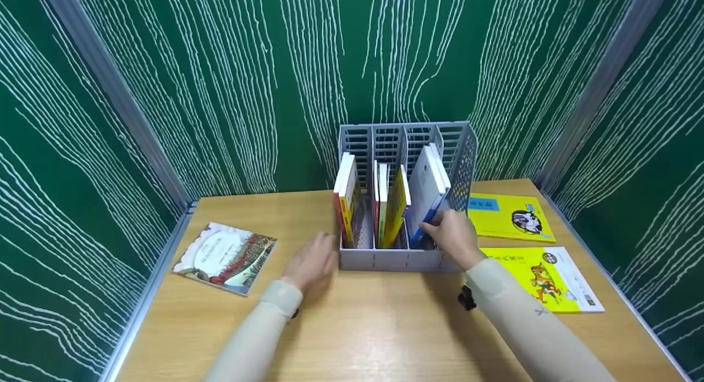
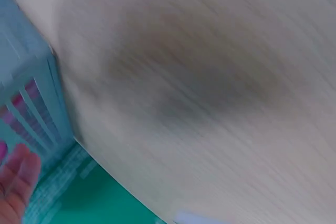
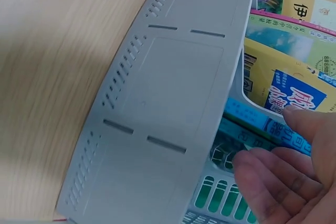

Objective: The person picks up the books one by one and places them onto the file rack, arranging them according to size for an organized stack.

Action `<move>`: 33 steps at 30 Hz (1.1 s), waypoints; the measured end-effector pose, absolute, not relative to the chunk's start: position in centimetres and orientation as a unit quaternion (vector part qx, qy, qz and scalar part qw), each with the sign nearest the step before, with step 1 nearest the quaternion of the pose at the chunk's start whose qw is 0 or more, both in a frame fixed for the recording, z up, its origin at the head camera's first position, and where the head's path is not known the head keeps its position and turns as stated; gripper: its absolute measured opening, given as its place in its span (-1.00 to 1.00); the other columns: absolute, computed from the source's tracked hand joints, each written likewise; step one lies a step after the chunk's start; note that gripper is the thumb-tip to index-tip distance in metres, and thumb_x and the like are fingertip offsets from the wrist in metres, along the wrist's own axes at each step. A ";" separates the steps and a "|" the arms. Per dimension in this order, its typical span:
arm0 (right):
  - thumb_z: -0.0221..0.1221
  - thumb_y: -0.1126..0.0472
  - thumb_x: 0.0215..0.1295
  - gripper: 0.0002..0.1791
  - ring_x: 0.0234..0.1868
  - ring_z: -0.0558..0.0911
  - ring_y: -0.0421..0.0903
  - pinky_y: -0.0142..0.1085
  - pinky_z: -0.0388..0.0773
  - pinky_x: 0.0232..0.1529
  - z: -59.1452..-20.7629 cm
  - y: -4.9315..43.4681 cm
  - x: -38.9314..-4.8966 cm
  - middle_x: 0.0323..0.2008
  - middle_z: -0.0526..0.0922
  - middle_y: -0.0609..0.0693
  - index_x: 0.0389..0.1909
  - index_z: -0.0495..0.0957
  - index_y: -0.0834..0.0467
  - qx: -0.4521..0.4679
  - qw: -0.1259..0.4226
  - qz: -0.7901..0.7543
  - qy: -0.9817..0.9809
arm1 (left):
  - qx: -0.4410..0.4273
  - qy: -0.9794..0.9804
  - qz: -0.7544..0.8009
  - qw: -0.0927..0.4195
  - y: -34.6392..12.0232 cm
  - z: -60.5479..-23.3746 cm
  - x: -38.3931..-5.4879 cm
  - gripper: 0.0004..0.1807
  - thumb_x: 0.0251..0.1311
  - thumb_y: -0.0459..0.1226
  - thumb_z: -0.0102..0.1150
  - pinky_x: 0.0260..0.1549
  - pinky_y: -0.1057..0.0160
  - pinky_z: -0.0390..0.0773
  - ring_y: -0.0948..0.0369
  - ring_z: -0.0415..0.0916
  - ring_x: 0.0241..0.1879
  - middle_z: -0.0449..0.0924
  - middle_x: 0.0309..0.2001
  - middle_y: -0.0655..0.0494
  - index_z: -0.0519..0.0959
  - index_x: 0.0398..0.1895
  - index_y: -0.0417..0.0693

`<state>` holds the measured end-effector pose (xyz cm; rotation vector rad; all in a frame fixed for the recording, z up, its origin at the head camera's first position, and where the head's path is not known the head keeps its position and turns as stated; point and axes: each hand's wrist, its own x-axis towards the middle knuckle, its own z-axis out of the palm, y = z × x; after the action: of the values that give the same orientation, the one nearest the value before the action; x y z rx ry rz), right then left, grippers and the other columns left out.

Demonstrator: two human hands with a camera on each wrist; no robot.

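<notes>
A grey file rack (image 1: 407,260) with several upright compartments stands on the table. My right hand (image 1: 455,238) is at the front of a right-hand compartment, thumb and fingers on either side of blue-spined books (image 1: 421,228). In the right wrist view, the blue spines (image 3: 286,135) lie between the thumb and curled fingers of the right hand (image 3: 294,177). My left hand (image 1: 313,260), blurred, is beside the rack's left front corner and holds nothing. In the left wrist view, its fingers (image 2: 23,174) appear near the rack's slotted side (image 2: 39,103).
Red and yellow books (image 1: 346,200) lean in the leftmost compartment, with thin books and a yellow book (image 1: 397,206) beside them. A picture book (image 1: 228,255) lies at left. Two yellow books (image 1: 503,214), (image 1: 550,280) lie at right. Green walls (image 1: 308,96) enclose the table.
</notes>
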<state>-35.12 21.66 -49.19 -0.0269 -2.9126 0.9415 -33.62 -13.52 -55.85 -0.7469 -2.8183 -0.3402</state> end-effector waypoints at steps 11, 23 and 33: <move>0.42 -0.03 0.45 -0.32 -0.22 0.71 0.10 -0.12 0.77 -0.20 -50.3 23.0 -33.9 0.15 0.75 0.40 0.36 0.57 0.37 0.025 0.008 0.258 -0.966 | -0.013 -0.974 -0.163 0.160 -22.0 -55.9 -33.6 -0.68 0.50 -0.26 0.18 -0.17 -0.29 0.74 -0.32 0.70 -0.19 0.67 -0.14 -0.39 0.63 -0.08 -0.46; 0.29 -0.16 0.54 -0.37 0.05 0.69 0.20 0.20 0.68 0.24 -52.9 23.0 -33.5 0.23 0.72 0.34 0.30 0.65 0.29 0.056 -0.028 0.243 -0.968 | 0.245 -0.953 -0.176 0.006 -28.3 -55.9 -33.0 -0.37 0.63 -0.08 -0.06 -0.02 -0.31 0.73 -0.38 0.70 0.06 0.65 0.07 -0.57 0.51 0.16 -0.65; 0.17 -0.28 0.58 -0.39 -0.52 0.47 -0.05 -0.25 0.35 -0.47 -53.8 22.9 -33.4 -0.64 0.46 -0.04 -0.41 0.73 0.17 0.055 -0.040 0.220 -0.973 | 0.309 -0.927 -0.162 -0.133 -30.1 -57.0 -32.7 -0.06 0.65 0.23 -0.29 0.18 -0.38 0.67 -0.46 0.46 0.34 0.43 0.31 -0.72 0.56 0.25 -0.61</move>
<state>-33.42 22.95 -53.81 0.1789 -3.1385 0.7083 -32.70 -30.11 -57.00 1.0642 -3.1903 -0.5580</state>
